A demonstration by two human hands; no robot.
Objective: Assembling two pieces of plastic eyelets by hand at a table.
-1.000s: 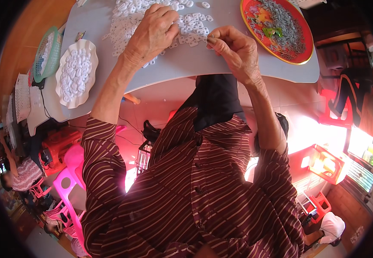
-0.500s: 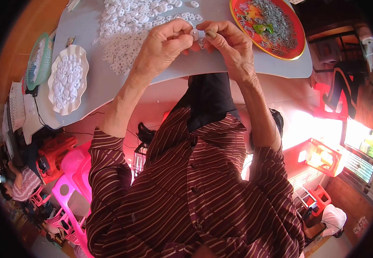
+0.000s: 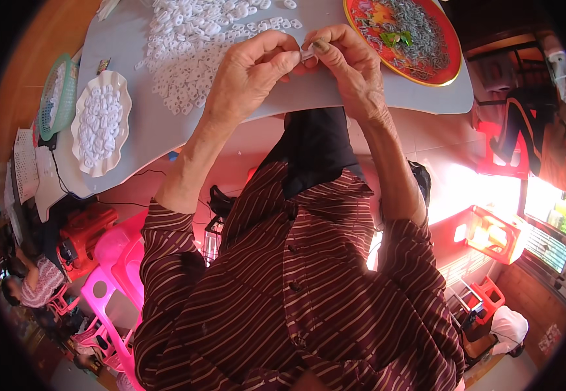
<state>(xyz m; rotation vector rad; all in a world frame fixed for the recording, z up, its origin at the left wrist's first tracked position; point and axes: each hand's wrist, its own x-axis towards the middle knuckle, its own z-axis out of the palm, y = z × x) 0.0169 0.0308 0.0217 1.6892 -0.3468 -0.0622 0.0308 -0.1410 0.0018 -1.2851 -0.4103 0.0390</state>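
Observation:
Both hands meet over the near part of a grey table [image 3: 283, 98]. My left hand [image 3: 255, 68] pinches a small white plastic piece [image 3: 307, 55] between thumb and fingertips. From the other side, my right hand [image 3: 348, 62] closes thumb and index finger on the same piece; its thumbnail looks dark. The fingers cover most of the piece, so its full shape is hidden. Just beyond the left hand lies a spread of flat white pieces with holes [image 3: 182, 78], and behind it a heap of rounded white plastic pieces [image 3: 191, 23].
On the right stands a red round tray [image 3: 449, 68] of small grey metal pins with a green scrap [image 3: 397, 38]. At left are a scalloped white dish [image 3: 123, 127] of white pieces and a green basket [image 3: 68, 98]. Pink chairs [image 3: 103, 300] and red stools [image 3: 491, 234] stand below.
My hands have drawn together. The white piece, upright and more visible before, now lies tilted between both sets of fingertips. The whole view has shifted slightly.

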